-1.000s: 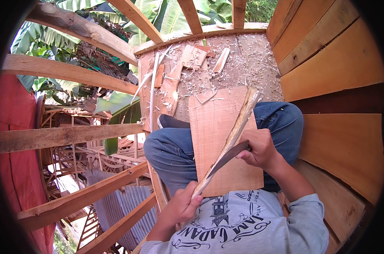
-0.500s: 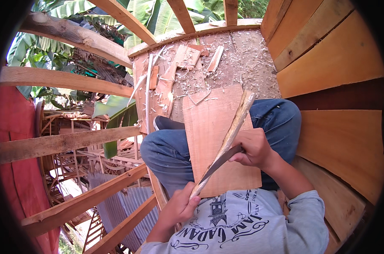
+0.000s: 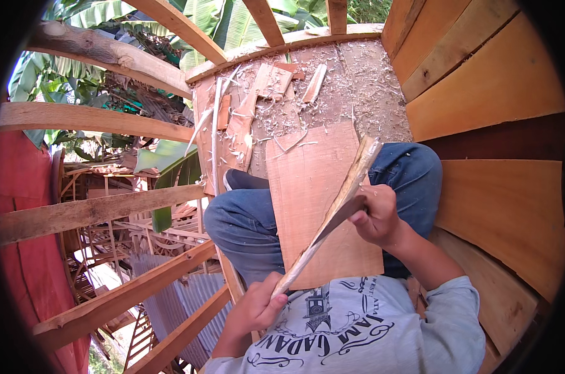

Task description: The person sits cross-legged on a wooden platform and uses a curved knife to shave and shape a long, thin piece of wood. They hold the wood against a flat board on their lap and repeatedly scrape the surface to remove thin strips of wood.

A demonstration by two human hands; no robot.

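Observation:
My left hand [image 3: 261, 305] is closed around the near end of a long, pale wooden stick [image 3: 358, 165], which slants up and away to the right over my lap. In my right hand [image 3: 378, 215] I grip a knife with a dark blade [image 3: 340, 218]; the fingers hide its handle. The blade lies along the stick, its tip toward my left hand. Beneath them a flat, light brown wooden board [image 3: 320, 181] rests across my lap, between my knees. A thin curled shaving [image 3: 290, 144] is on the board's far end.
Shavings and wood scraps [image 3: 273, 84] litter the plank floor [image 3: 382, 75] ahead. Long pale strips [image 3: 217, 134] lie at its left edge. Wooden rails [image 3: 102, 206] stand on the left, with open space and a lower structure beyond. A plank wall [image 3: 500, 199] rises close on my right.
My right hand and the knife have shifted slightly up and to the right along the stick. The stick's near end and my left hand have moved slightly left and down.

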